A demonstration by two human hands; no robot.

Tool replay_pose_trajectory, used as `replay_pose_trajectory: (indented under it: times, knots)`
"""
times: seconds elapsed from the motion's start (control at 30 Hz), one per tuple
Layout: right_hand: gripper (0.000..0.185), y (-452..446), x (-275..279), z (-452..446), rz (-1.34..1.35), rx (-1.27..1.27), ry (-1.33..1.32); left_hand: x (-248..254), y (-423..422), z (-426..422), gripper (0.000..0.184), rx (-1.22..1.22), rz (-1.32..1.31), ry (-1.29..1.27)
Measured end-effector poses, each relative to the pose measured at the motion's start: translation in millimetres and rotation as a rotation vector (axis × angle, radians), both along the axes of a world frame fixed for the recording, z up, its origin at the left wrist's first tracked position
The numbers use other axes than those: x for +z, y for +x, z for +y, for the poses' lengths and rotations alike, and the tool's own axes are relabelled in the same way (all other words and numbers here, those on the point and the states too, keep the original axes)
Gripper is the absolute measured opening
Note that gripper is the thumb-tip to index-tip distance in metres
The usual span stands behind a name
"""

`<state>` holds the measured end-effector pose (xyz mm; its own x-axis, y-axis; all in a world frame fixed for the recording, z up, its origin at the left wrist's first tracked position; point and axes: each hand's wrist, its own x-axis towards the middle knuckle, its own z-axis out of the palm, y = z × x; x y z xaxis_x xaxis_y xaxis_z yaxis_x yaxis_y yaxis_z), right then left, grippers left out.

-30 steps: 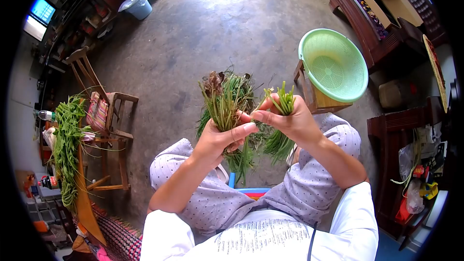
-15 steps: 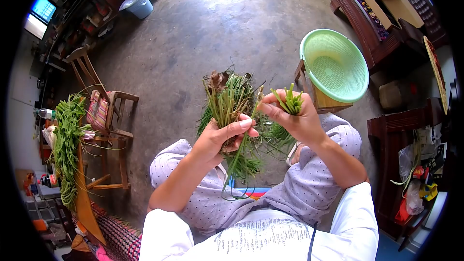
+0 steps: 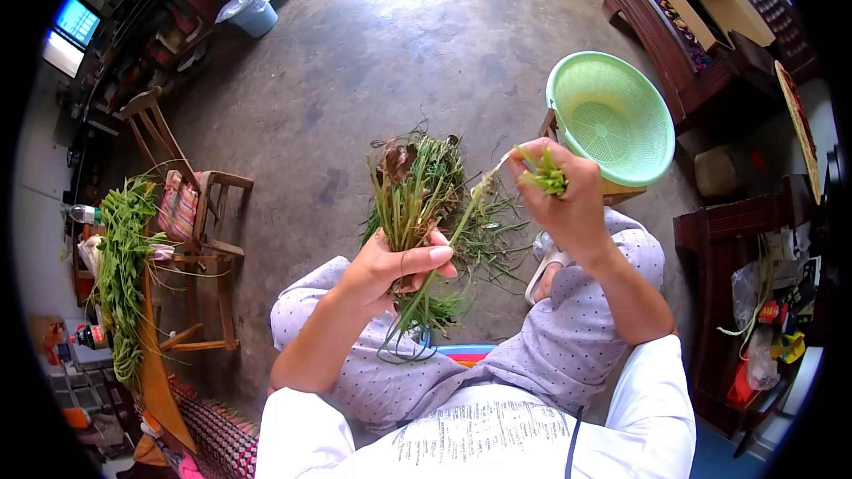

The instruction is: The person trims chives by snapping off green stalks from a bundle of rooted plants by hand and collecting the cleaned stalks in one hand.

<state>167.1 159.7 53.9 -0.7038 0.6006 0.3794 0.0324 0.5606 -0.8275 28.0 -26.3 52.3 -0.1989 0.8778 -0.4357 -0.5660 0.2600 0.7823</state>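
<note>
My left hand point(image 3: 399, 266) is closed around a thick bunch of leafy green stalks point(image 3: 404, 213), their cut ends up and leaves hanging below. One longer stalk point(image 3: 461, 220) slants out from under my left thumb toward the right. Its pale upper end meets the fingertips of my right hand point(image 3: 572, 204), which are pinched on a thin whitish strip. Curled in that same right hand is a small bundle of trimmed green stems point(image 3: 545, 174), ends showing. Beneath the hands, loose green scraps point(image 3: 488, 244) lie on the floor, partly hidden by the bunch and my left hand.
A green plastic basket point(image 3: 657, 115) sits on a wooden stool at the right. More leafy greens point(image 3: 124, 275) drape over a wooden surface at the left, near a wooden chair point(image 3: 209, 191). A blue bin point(image 3: 256, 19) stands farther back.
My right hand has moved up and right with its stems, drawing a thin strip from the stalk's end. My left hand has shifted slightly left and down, still gripping the bunch.
</note>
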Motion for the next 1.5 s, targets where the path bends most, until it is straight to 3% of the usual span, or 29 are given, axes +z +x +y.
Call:
replay_pose_trajectory:
  times: [0.17, 0.27, 0.33, 0.43, 0.77, 0.9, 0.97, 1.03, 1.17, 1.23, 1.27, 1.4, 1.5]
  knots:
    - [0.012, 6, 1, 16, -0.087, 0.070, 0.023, -1, -1, -5, 0.017, -0.001, 0.033, 0.028]
    - [0.017, 9, 8, 12, -0.315, 0.084, 0.049, 1, 0, -5, 0.019, 0.005, 0.046, -0.001]
    - [0.021, 7, 5, 7, -0.071, 0.228, -0.245, 1, 1, -3, 0.020, 0.007, 0.069, -0.007]
    - [0.022, 12, 11, 5, -0.099, 0.395, -0.431, 1, 1, -1, 0.018, 0.001, 0.042, -0.007]
    - [0.010, 5, 3, -7, -0.101, 0.313, -0.407, -6, 1, -3, 0.019, -0.065, 0.001, 0.009]
    - [0.013, 7, -2, 7, -0.084, 0.318, -0.437, -3, 1, -4, 0.017, -0.037, -0.003, 0.035]
    - [0.017, 8, 9, 6, -0.219, 0.340, -0.324, -2, 0, -2, 0.016, -0.013, -0.004, 0.042]
    - [0.019, 9, 5, 3, -0.077, 0.349, -0.342, -2, 2, 0, 0.016, 0.046, 0.033, 0.011]
    - [0.018, 6, 2, 3, -0.052, 0.377, -0.315, -4, 4, 3, 0.017, 0.111, 0.013, 0.011]
    - [0.022, 2, 6, -7, -0.041, 0.378, -0.514, -7, 4, 4, 0.019, 0.099, 0.011, 0.027]
    - [0.025, 2, 6, -6, -0.093, 0.457, -0.493, -9, 5, 7, 0.019, 0.092, 0.016, 0.031]
    - [0.016, -7, -10, -21, 0.072, 0.535, -0.630, -10, 11, 16, 0.021, 0.067, 0.026, 0.038]
    - [0.022, -3, -2, -17, 0.051, 0.350, -0.691, -7, 10, 19, 0.023, 0.006, 0.040, 0.039]
